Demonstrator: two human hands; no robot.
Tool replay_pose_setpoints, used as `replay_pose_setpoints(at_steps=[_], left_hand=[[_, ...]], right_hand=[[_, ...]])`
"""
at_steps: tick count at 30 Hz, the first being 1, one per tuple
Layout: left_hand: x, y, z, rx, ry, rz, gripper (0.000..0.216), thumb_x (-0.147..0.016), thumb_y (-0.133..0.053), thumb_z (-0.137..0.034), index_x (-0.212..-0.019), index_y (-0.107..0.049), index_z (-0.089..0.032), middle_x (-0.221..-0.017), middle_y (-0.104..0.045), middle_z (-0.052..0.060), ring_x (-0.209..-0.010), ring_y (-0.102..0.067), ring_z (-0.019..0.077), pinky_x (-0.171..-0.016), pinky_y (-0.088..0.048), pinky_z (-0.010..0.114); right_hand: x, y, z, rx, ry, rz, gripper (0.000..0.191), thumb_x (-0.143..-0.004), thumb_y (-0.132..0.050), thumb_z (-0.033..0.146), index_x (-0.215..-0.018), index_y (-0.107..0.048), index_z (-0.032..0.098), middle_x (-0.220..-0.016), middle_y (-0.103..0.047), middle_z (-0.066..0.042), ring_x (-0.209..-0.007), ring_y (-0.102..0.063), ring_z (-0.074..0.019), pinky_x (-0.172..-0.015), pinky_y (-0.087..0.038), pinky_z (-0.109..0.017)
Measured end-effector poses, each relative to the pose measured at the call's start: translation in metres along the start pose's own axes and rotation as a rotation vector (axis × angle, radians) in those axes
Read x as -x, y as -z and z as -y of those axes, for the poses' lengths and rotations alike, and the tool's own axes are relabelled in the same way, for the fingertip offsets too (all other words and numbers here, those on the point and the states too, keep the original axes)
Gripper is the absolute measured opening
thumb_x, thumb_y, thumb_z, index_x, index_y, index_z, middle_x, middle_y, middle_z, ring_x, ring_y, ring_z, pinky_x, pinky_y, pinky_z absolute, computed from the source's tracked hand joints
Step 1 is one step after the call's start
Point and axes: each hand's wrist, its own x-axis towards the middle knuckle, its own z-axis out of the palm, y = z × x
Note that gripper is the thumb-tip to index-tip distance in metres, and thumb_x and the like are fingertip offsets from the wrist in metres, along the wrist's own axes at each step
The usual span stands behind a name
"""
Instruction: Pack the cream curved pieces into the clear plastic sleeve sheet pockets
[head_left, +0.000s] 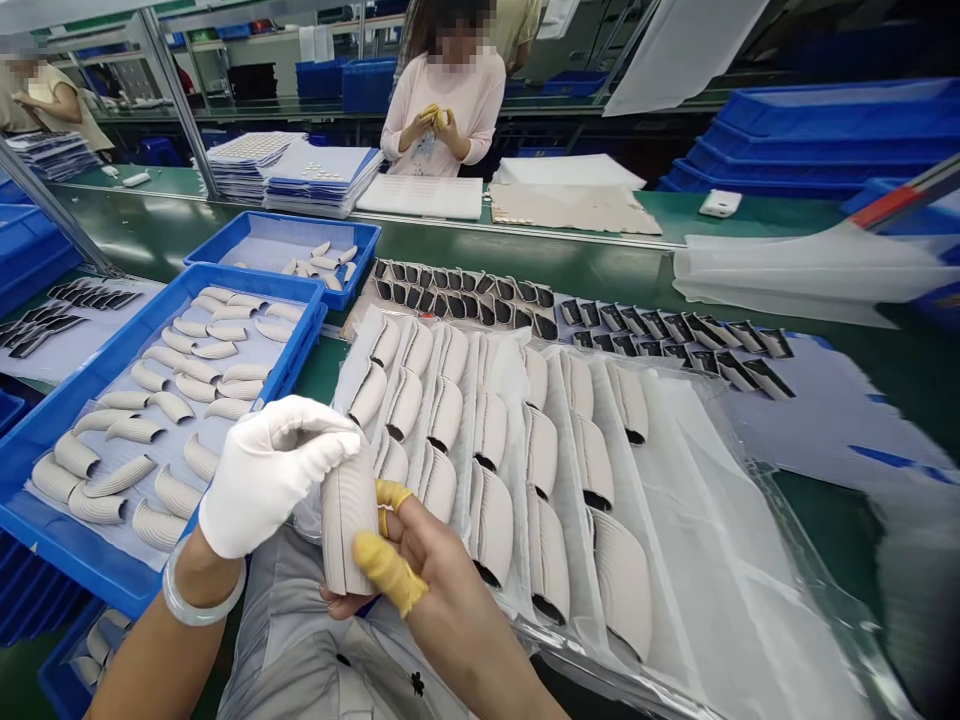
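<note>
A ribbed beige part (346, 525) is held upright just right of the blue tray (75, 562) of like pieces. The white-gloved left hand (266, 470) curls closed over its top. The right hand (427, 585), wearing yellow finger cots, pinches its lower edge.

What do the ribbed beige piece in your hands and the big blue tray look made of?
Curved ribbed beige piece: probably moulded plastic, matte, with fine parallel ridges and an even colour. Big blue tray: rigid plastic, slightly glossy, going by its moulded rim.
</note>
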Motion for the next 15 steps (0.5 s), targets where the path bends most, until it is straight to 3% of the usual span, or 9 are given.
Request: replay_pose_setpoints(at_steps=[3, 5, 10, 15], left_hand=[[0.002, 0.001, 0.002, -0.045, -0.035, 0.078, 0.002, -0.073, -0.073, -0.019, -0.074, -0.073, -0.021, -0.076, -0.072, 0.001, -0.072, -0.067, 0.0135, -0.068, -0.055, 0.021], [0.001, 0.001, 0.005, -0.051, -0.023, 0.120, 0.002, -0.072, -0.074, -0.020, -0.073, -0.074, -0.021, -0.076, -0.072, 0.002, -0.072, -0.067, 0.0150, -0.067, -0.056, 0.022], [-0.002, 0.000, 0.015, 0.053, 0.151, 0.085, 0.011, -0.074, -0.072, -0.030, -0.073, -0.072, -0.018, -0.075, -0.071, 0.003, -0.066, -0.064, 0.0137, -0.058, -0.052, 0.021], [-0.002, -0.007, 0.019, 0.068, 0.157, 0.018, 0.011, -0.073, -0.071, -0.028, -0.070, -0.069, -0.017, -0.073, -0.070, 0.002, -0.069, -0.064, 0.0134, -0.064, -0.052, 0.021]], right_hand=[[-0.006, 0.003, -0.002, 0.169, 0.041, -0.062, 0.047, -0.085, -0.048, 0.065, -0.087, -0.055, 0.019, -0.059, -0.061, 0.000, -0.051, -0.062, -0.0154, -0.052, -0.053, -0.029], [-0.010, 0.004, -0.002, 0.214, 0.036, -0.063, 0.043, -0.087, -0.048, 0.062, -0.080, -0.052, 0.020, -0.053, -0.059, 0.001, -0.050, -0.062, -0.0160, -0.050, -0.051, -0.028], [-0.010, 0.003, -0.003, -0.010, -0.040, 0.033, 0.042, -0.072, -0.075, 0.047, -0.096, -0.051, 0.022, -0.080, -0.061, 0.001, -0.057, -0.063, -0.0142, -0.052, -0.058, -0.029], [-0.008, 0.004, -0.005, -0.050, -0.054, 0.055, 0.044, -0.077, -0.071, 0.044, -0.108, -0.050, 0.022, -0.090, -0.058, 0.000, -0.054, -0.064, -0.0116, -0.051, -0.058, -0.026]])
